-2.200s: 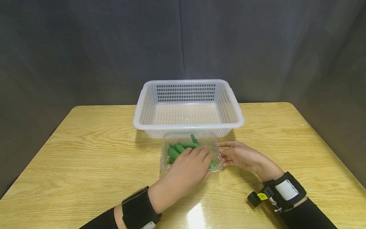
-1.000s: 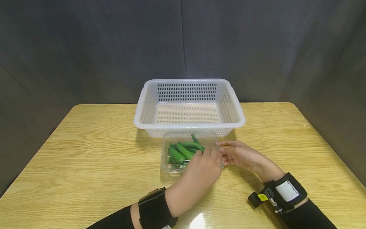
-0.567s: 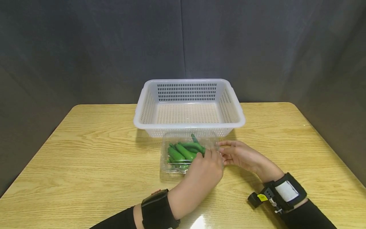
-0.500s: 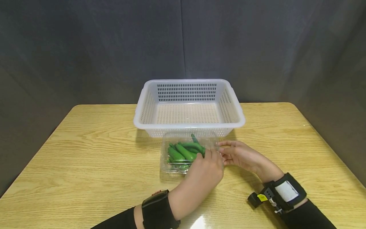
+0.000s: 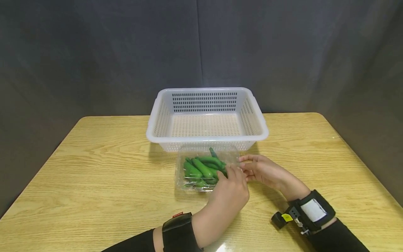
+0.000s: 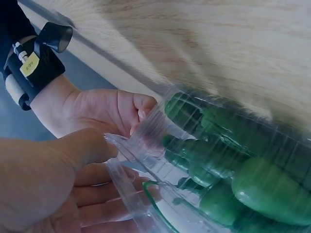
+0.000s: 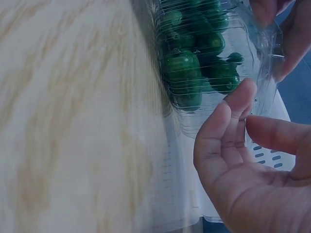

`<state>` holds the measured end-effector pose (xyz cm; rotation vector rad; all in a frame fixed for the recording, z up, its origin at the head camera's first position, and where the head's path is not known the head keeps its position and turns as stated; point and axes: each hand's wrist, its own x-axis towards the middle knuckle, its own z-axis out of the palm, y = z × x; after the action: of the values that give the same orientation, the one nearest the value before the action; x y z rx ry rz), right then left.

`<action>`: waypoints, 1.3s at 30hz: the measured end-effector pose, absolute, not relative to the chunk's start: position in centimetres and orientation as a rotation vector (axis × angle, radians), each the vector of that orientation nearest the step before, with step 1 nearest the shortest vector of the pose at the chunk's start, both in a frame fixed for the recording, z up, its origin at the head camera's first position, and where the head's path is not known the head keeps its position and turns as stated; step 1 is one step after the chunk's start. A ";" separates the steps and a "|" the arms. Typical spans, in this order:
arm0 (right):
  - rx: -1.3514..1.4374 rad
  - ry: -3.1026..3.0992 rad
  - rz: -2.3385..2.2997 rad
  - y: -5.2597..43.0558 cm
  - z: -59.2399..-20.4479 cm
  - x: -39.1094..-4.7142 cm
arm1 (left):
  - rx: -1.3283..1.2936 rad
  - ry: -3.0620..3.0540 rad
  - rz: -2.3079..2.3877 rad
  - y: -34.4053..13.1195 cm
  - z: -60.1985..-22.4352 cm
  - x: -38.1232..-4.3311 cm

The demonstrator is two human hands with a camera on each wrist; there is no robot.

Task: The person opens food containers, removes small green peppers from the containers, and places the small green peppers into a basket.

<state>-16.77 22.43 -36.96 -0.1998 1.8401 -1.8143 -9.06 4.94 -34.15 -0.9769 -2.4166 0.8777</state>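
In front of the basket lies a clear plastic clamshell box (image 5: 233,154) with several long, glossy green vegetables (image 5: 203,168) inside. My left hand (image 5: 231,192) pinches the lid's edge at the right end; in the left wrist view its thumb (image 6: 90,145) is on one side of the rim and the fingers on the other. A gap shows between lid and bottom half there. My right hand (image 5: 264,173) holds the box's right end, fingertips (image 7: 243,94) against the wall and thumb (image 7: 272,131) at the rim.
A white perforated plastic basket (image 5: 207,139) stands just behind the box, with nothing in it. Both are on a wooden table (image 5: 104,168), and a dark grey curtain (image 5: 126,52) hangs behind. Each wrist wears a black strap (image 5: 315,211).
My left hand has moved from over the middle of the box to its right front corner, uncovering the green vegetables. The right hand has stayed at the right end.
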 end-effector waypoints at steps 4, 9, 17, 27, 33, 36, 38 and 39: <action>-0.199 1.823 -1.827 22.5 -36.9 -16.8 | -0.969 -2.389 0.854 4.8 -34.3 -9.1; -0.195 1.812 -1.839 22.5 -36.9 -16.8 | -0.973 -2.357 0.838 4.6 -34.7 -9.3; -0.197 1.812 -1.844 22.5 -37.0 -16.8 | -0.980 -2.312 0.894 4.7 -35.0 -9.2; -0.199 1.768 -1.865 22.7 -37.4 -17.1 | -0.995 -2.304 0.971 4.9 -34.9 -9.1; -0.187 1.731 -1.880 22.8 -37.7 -17.2 | -1.002 -2.302 0.986 4.8 -34.9 -9.2; -0.187 1.722 -1.883 22.8 -37.7 -17.2 | -1.000 -2.303 0.987 4.9 -34.9 -9.2; -0.194 1.718 -1.883 22.8 -37.7 -17.2 | -0.998 -2.305 0.985 4.9 -34.9 -9.2; -0.196 1.716 -1.883 22.8 -37.7 -17.2 | -0.998 -2.306 0.985 5.0 -34.9 -9.2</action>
<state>-17.18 22.76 -37.65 -0.1957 1.7158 -1.8827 -9.19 4.99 -34.92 -0.9976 -2.3063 0.9846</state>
